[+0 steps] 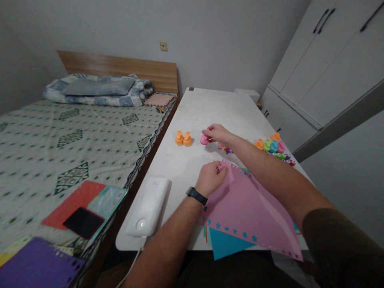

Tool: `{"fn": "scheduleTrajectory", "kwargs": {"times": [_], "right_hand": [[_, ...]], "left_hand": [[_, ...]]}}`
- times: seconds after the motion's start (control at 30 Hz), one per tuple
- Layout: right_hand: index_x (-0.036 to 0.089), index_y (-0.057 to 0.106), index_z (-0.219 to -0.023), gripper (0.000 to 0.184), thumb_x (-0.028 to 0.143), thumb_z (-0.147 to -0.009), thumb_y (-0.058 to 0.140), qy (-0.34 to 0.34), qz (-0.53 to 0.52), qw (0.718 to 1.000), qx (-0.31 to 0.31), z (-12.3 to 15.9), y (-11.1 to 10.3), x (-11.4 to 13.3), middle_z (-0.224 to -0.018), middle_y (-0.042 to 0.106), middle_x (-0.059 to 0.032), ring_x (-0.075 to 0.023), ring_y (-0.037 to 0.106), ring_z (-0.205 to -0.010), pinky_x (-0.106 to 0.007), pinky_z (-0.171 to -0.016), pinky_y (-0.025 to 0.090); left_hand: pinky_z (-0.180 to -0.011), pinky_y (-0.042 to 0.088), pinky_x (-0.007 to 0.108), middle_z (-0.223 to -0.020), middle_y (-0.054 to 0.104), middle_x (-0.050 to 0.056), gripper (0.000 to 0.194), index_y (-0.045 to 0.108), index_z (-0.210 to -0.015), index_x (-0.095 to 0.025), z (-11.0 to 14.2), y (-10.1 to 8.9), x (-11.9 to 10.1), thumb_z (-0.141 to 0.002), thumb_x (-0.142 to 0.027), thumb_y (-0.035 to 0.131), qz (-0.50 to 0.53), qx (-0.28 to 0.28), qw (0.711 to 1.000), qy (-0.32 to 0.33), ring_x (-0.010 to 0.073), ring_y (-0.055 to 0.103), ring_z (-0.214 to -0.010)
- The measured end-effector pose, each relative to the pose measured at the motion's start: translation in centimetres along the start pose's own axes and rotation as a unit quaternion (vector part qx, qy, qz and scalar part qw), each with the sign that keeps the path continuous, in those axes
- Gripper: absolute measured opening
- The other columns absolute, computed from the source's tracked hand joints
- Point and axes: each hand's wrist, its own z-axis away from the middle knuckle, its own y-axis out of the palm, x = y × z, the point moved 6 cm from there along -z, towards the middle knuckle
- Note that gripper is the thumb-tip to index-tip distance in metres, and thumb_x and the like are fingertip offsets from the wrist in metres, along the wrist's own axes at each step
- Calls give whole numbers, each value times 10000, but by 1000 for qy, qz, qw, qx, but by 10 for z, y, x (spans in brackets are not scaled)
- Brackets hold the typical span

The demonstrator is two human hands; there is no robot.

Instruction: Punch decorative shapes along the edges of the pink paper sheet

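Note:
My left hand (210, 176) pinches the upper left corner of a pink sheet (246, 204), which has small shaped holes punched along its edges. A blue sheet (229, 242) lies beneath it, showing through some of the holes. Farther up the table, my right hand (219, 134) has its fingers closed on a pink craft punch (204, 139), at or just above the tabletop. Two orange craft punches (183, 139) stand side by side to the left of it. Small colourful pieces (225, 149) lie partly hidden under my right forearm.
More coloured punches (271, 144) and eyed trinkets (283, 157) sit at the table's right. A white device with a cable (150, 206) lies at the left edge of the white table (210, 104). On the bed (102, 140) are a phone (83, 222) and a punched purple sheet (39, 264).

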Motion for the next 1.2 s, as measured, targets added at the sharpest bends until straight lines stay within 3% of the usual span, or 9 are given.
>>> {"fn": "scheduleTrajectory", "kwargs": {"times": [0.17,0.37,0.53,0.7,0.83,0.93,1.1,1.2], "right_hand": [[159,626,-828,209,315,-837,764,19,80,996,22,-31,32,-12,-698,671,-31,-139,586,-642,-274,-662,481],[152,660,-799,148,281,-871,676,4,127,992,20,-42,52,-10,-677,660,-30,-150,570,-668,-273,-655,432],[153,681,-903,184,335,-872,678,-10,167,986,-21,-40,46,-10,-848,706,-66,-188,603,-815,-302,-754,444],[175,654,-1089,312,398,-872,686,-37,191,979,-53,-30,19,-3,-1128,693,-95,-195,615,-960,-307,-847,454],[178,656,-1102,320,408,-880,674,-106,230,962,-100,-16,-33,7,-1133,699,-92,-192,621,-973,-316,-887,460],[166,669,-1109,334,402,-872,669,-110,276,941,-160,-8,-101,2,-1110,707,-104,-202,631,-959,-335,-890,474],[148,708,-1086,307,311,-826,721,43,382,873,-299,12,-242,-32,-1134,709,-167,-274,638,-1049,-405,-934,475],[90,741,-954,210,226,-793,750,109,393,853,-326,36,-296,-54,-1049,720,-235,-358,642,-1101,-481,-930,473]], "left_hand": [[-590,239,294,-650,560,-7,321,534,-692,-198,1,3,2,-945,-389,485,9,6,1000,3,140,470,-619],[-586,227,300,-632,542,-13,348,505,-674,-202,2,4,4,-958,-397,457,15,2,1000,1,136,446,-603],[-585,223,299,-631,535,-18,342,517,-680,-202,1,4,4,-953,-401,468,12,6,1000,0,135,449,-600],[-593,234,290,-625,537,-15,316,526,-686,-200,-1,4,4,-936,-391,499,5,11,1000,-4,139,467,-607],[-594,227,288,-624,525,-12,321,516,-690,-203,-2,3,4,-939,-405,499,-10,9,1000,0,147,467,-608],[-597,220,290,-616,512,-12,332,495,-678,-205,-3,2,4,-940,-408,497,-23,9,1000,2,149,463,-606],[-598,211,290,-611,506,-12,346,477,-668,-207,-2,2,3,-938,-423,492,-23,19,1000,-7,151,458,-604],[-597,211,289,-612,509,-13,340,478,-668,-206,-2,2,3,-934,-418,497,-20,18,1000,-7,150,462,-606]]}}
